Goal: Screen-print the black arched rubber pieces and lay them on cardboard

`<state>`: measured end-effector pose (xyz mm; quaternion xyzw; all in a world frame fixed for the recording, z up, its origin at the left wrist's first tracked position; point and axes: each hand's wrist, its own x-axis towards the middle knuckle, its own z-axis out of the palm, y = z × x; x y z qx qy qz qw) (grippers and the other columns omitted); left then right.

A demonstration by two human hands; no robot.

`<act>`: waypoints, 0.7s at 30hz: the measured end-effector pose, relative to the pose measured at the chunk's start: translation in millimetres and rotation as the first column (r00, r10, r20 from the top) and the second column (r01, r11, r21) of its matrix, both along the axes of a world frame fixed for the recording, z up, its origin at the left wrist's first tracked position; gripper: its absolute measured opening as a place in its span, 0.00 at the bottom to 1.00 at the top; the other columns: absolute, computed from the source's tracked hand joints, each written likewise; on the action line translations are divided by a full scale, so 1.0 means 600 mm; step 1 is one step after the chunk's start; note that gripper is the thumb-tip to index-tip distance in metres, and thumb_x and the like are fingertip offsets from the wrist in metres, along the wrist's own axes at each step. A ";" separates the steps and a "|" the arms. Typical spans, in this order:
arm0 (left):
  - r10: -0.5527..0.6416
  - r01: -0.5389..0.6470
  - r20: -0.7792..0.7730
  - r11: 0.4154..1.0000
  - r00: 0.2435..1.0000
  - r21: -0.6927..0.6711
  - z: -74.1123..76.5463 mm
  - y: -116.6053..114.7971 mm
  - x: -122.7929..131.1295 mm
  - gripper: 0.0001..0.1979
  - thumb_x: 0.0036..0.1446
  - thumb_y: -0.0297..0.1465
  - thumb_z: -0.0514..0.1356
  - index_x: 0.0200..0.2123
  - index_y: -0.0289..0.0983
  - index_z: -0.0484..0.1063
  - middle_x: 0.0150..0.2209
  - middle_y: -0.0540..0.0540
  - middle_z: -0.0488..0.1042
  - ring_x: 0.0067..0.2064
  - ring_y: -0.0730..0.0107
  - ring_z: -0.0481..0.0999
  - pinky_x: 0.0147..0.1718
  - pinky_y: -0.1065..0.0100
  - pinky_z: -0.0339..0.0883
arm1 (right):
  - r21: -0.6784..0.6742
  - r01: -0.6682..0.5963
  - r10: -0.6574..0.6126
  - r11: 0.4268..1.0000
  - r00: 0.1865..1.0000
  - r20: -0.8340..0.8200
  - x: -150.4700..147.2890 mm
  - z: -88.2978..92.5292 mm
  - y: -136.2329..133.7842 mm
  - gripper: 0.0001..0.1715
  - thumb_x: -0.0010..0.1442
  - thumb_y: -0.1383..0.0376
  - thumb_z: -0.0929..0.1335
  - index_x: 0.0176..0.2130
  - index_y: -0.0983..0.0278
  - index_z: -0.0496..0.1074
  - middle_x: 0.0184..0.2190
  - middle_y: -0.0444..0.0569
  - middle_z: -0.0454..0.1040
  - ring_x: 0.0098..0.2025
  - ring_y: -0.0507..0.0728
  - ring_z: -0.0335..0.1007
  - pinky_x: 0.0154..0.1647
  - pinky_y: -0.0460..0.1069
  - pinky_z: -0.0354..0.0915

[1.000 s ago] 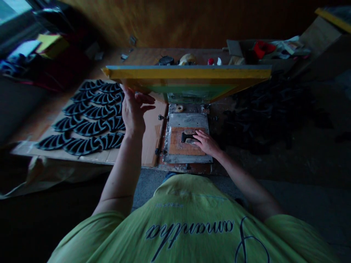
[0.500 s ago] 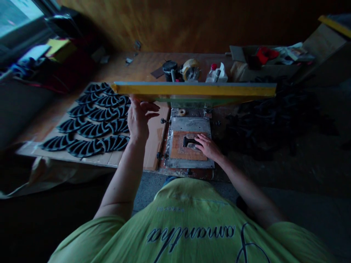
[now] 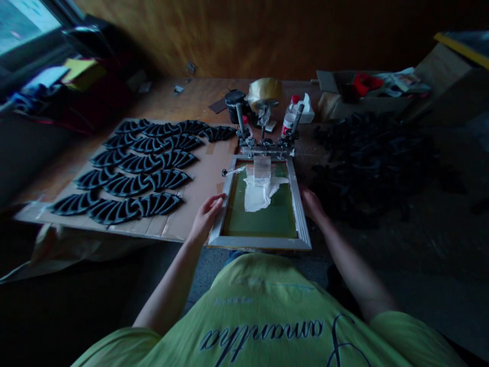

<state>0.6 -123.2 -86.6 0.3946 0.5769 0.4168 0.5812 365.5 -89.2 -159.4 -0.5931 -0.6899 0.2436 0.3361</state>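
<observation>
A silk-screen frame (image 3: 303,224) with grey metal sides and green mesh lies lowered over the flat printing base, hiding it. White ink (image 3: 256,198) is smeared on the upper part of the mesh, below a pale squeegee blade (image 3: 262,167). My left hand (image 3: 207,214) is at the frame's left side, its fingers closed on the edge. At the right side my right hand (image 3: 312,205) holds the other edge; its fingertips are partly hidden by the frame. A clamp (image 3: 267,151) with upright posts stands at the frame's far end.
Rows of black, fan-shaped ribbed pieces (image 3: 130,183) lie on a cardboard sheet (image 3: 198,191) to the left. A dark pile of similar-looking black pieces (image 3: 374,158) is at the right. Behind are a tape roll (image 3: 264,92), a red-capped bottle (image 3: 289,120) and an open carton (image 3: 344,104).
The screen frame has swung down from upright to lie over the base. My right hand has left the black-handled tool on the base and moved to the frame's right edge; my left hand came down.
</observation>
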 end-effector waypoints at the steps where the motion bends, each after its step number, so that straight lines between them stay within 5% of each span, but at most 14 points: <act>1: 0.004 -0.004 0.019 1.000 1.000 -0.024 -0.021 -0.005 0.003 0.34 0.50 0.48 0.68 0.59 0.40 0.71 0.32 0.49 0.79 0.27 0.72 0.76 0.26 0.73 0.68 | 0.015 0.015 -0.015 1.000 1.000 0.026 0.005 0.006 0.010 0.16 0.63 0.65 0.64 0.45 0.59 0.79 0.51 0.51 0.79 0.57 0.62 0.72 0.63 0.60 0.66; 4: 0.034 -0.033 0.022 0.998 0.999 -0.061 -0.085 -0.010 0.009 0.46 0.48 0.46 0.70 0.68 0.42 0.60 0.33 0.50 0.79 0.31 0.70 0.78 0.28 0.73 0.70 | 0.055 0.087 -0.091 0.995 0.993 0.080 0.020 0.036 0.041 0.15 0.62 0.65 0.65 0.45 0.63 0.78 0.51 0.57 0.78 0.57 0.63 0.72 0.64 0.62 0.63; 7: 0.045 -0.047 -0.027 0.997 0.999 -0.063 -0.133 -0.007 0.009 0.46 0.50 0.46 0.68 0.69 0.42 0.58 0.34 0.49 0.78 0.30 0.70 0.77 0.28 0.73 0.69 | 0.125 0.245 -0.240 0.961 0.969 -0.050 0.049 0.093 0.077 0.26 0.63 0.65 0.66 0.60 0.64 0.68 0.54 0.59 0.75 0.55 0.62 0.72 0.61 0.62 0.66; 11: 0.057 -0.062 -0.102 0.997 0.993 -0.041 -0.163 -0.005 0.008 0.44 0.51 0.48 0.66 0.69 0.42 0.59 0.35 0.48 0.77 0.31 0.71 0.76 0.28 0.74 0.67 | 0.384 0.568 -0.470 0.728 0.821 -0.323 0.091 0.185 0.118 0.30 0.72 0.60 0.57 0.69 0.59 0.52 0.65 0.60 0.62 0.61 0.61 0.63 0.63 0.64 0.60; 13: 0.063 -0.068 -0.114 0.997 0.991 -0.037 -0.167 -0.006 0.009 0.44 0.52 0.48 0.66 0.69 0.41 0.59 0.35 0.48 0.77 0.31 0.72 0.75 0.29 0.74 0.67 | 0.484 0.591 -0.473 0.646 0.807 -0.353 0.085 0.210 0.128 0.29 0.73 0.58 0.54 0.69 0.59 0.52 0.63 0.61 0.62 0.61 0.62 0.62 0.62 0.64 0.60; 15: 0.069 -0.073 -0.113 0.997 0.991 -0.037 -0.168 -0.006 0.010 0.44 0.51 0.48 0.66 0.68 0.40 0.59 0.36 0.48 0.76 0.32 0.72 0.75 0.30 0.73 0.67 | 0.496 0.456 -0.376 0.738 0.890 -0.259 0.049 0.209 0.126 0.29 0.72 0.56 0.57 0.68 0.62 0.54 0.56 0.61 0.67 0.55 0.61 0.67 0.55 0.62 0.66; 18: 0.055 -0.059 -0.105 0.997 0.993 -0.039 -0.169 -0.005 0.009 0.43 0.51 0.49 0.66 0.66 0.39 0.62 0.37 0.47 0.77 0.34 0.70 0.75 0.31 0.73 0.68 | 0.349 0.033 -0.067 0.937 0.994 0.086 -0.043 0.171 0.107 0.31 0.67 0.55 0.66 0.65 0.60 0.61 0.53 0.58 0.70 0.53 0.63 0.68 0.53 0.61 0.68; 21: 0.010 -0.014 -0.077 0.999 0.997 -0.052 -0.168 -0.002 0.005 0.42 0.50 0.50 0.66 0.65 0.37 0.64 0.38 0.46 0.78 0.35 0.68 0.76 0.32 0.71 0.68 | 0.198 -0.188 0.102 0.962 0.921 0.377 -0.127 0.131 0.085 0.35 0.59 0.58 0.73 0.62 0.61 0.65 0.54 0.58 0.70 0.57 0.68 0.65 0.57 0.62 0.64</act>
